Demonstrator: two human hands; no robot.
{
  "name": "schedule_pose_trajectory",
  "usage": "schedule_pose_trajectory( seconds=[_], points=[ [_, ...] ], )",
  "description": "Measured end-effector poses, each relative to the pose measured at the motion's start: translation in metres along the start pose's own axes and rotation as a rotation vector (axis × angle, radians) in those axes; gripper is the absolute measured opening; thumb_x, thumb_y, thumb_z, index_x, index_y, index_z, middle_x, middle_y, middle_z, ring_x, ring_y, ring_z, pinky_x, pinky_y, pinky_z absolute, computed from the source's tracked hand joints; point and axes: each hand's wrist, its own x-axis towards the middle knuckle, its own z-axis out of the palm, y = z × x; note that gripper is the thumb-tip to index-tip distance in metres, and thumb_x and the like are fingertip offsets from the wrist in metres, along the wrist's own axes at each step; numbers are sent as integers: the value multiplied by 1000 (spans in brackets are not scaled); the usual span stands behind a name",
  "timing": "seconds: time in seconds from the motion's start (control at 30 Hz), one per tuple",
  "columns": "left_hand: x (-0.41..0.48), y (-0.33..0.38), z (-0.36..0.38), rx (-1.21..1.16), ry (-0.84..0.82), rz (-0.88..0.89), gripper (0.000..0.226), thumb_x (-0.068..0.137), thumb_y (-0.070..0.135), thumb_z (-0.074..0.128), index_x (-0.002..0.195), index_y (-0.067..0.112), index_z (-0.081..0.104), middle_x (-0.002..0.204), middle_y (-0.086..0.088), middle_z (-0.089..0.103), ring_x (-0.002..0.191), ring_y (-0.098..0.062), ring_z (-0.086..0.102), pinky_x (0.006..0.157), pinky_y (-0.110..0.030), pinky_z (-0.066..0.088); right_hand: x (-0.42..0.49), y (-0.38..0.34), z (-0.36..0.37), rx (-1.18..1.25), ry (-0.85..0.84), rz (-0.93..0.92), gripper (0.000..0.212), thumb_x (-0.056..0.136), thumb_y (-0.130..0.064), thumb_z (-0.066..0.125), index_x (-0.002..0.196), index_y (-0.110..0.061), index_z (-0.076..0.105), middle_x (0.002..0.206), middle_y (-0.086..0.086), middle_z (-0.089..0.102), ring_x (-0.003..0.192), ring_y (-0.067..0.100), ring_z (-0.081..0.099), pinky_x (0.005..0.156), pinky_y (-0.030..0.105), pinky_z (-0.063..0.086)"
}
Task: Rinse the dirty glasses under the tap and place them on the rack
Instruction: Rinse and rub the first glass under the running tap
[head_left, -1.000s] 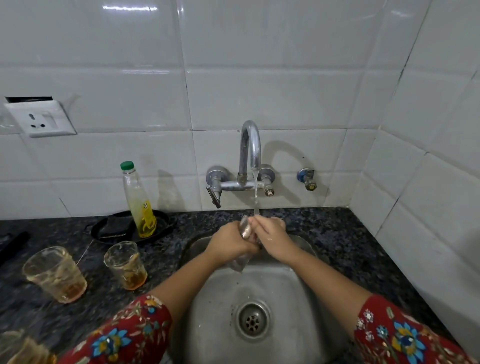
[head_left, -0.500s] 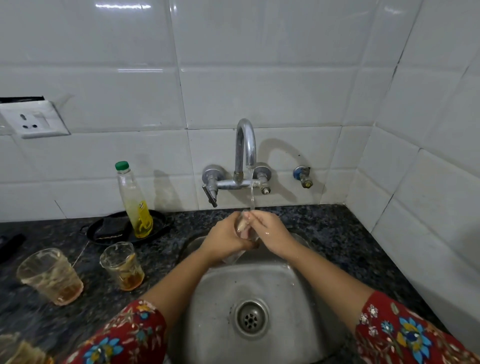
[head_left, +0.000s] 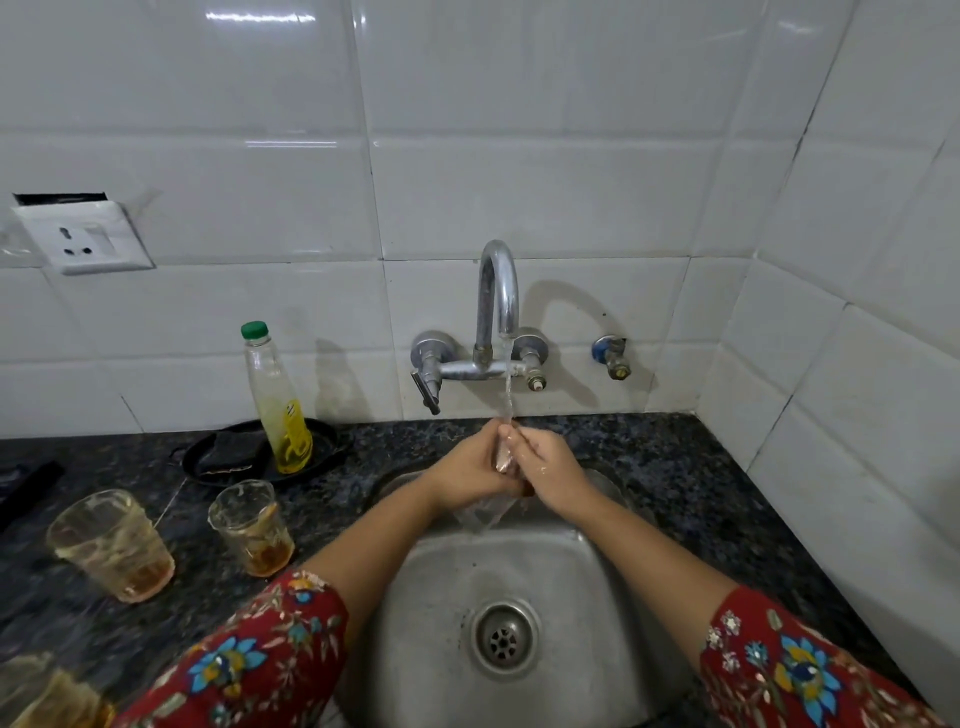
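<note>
While tap (head_left: 497, 291) runs, rinsing: glass (head_left: 485, 512) gripped by left hand (head_left: 467, 467) and right hand (head_left: 553, 470).
Waiting: three dirty glasses (head_left: 111, 543), table (head_left: 675, 467).

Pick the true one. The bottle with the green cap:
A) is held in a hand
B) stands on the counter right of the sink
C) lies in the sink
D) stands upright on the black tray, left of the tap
D: the bottle stands upright on the black tray on the counter, left of the tap, and neither hand touches it.
</note>
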Motion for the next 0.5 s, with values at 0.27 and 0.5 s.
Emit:
schedule_pose_trajectory(
  seconds=[0.27,0.5],
  points=[
    [-22,-8,12,699,48,-149,89,78,49,70,145,15,22,121,-10,63,104,-29,63,76,-32,45,14,-21,13,-48,-198,500,43,101,-28,38,68,-10,58,60,4,61,50,13,58,48,21,47],
    [-41,-22,15,-231,-235,-598,47,94,34,59,132,8,52,121,-9,56,84,-15,62,76,-29,57,-5,7,13,336,-334,929,27,100,-11,38,88,-8,62,80,4,63,72,14,59,73,26,48]
  ],
)
